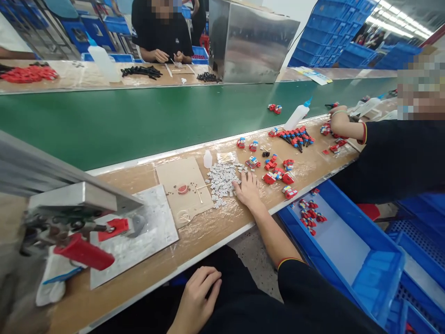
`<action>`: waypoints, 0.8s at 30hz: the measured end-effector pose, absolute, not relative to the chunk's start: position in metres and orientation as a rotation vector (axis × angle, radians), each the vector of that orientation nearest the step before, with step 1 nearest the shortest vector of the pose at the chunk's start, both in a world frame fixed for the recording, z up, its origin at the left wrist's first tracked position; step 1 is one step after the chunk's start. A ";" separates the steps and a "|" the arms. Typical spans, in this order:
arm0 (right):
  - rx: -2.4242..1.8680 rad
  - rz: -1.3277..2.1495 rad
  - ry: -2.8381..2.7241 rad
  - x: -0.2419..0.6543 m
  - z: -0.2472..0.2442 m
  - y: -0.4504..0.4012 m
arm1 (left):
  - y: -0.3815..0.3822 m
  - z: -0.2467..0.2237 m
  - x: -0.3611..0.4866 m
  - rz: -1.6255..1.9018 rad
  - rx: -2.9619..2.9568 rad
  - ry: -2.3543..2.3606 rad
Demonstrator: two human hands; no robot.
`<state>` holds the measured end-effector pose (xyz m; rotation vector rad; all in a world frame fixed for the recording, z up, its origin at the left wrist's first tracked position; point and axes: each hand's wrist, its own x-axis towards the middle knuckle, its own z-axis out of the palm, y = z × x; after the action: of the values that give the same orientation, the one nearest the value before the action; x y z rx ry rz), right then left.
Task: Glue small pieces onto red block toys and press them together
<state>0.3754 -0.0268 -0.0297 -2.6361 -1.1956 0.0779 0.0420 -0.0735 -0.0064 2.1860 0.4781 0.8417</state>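
Observation:
My right hand (pixel 248 190) lies on the tabletop with its fingers spread. Its fingertips are at the right edge of a pile of small grey-white rectangular pieces (pixel 222 178), and no held object shows. Low in the view, my left hand (pixel 200 294) rests over my dark-clothed lap. Its fingers are loosely bent, with a gap towards the thumb and nothing visible in them. Just beyond the pile lie a bundle of cotton swabs (pixel 226 158) and a small white bottle (pixel 207 159). Several red, white and blue toy vehicles (pixel 252 162) stand right of my right hand.
A metal press with a red handle (pixel 85 253) stands at left beside a cardboard sheet (pixel 184 174) with loose swabs. A green conveyor belt (pixel 156 116) runs behind the table. A blue bin (pixel 347 246) holds toy vehicles at right. Co-workers sit opposite and at right.

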 end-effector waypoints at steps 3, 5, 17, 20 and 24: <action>-2.590 0.094 -1.268 0.375 -0.029 -0.022 | -0.075 -0.007 0.040 0.825 2.184 0.484; -2.628 0.081 -1.183 0.380 -0.029 -0.022 | -0.076 -0.010 0.039 0.826 2.168 0.504; -2.544 0.131 -1.292 0.390 -0.041 -0.021 | -0.079 -0.015 0.036 0.833 2.166 0.486; -2.513 0.149 -1.330 0.392 -0.041 -0.014 | -0.079 -0.015 0.034 0.841 2.153 0.516; -2.529 0.135 -1.306 0.395 -0.041 -0.006 | -0.081 -0.018 0.033 0.848 2.147 0.535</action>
<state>0.3949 -0.0064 -0.0414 -2.5292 -1.3057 0.1352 0.0327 -0.0806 -0.0177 2.1472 0.5349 0.8478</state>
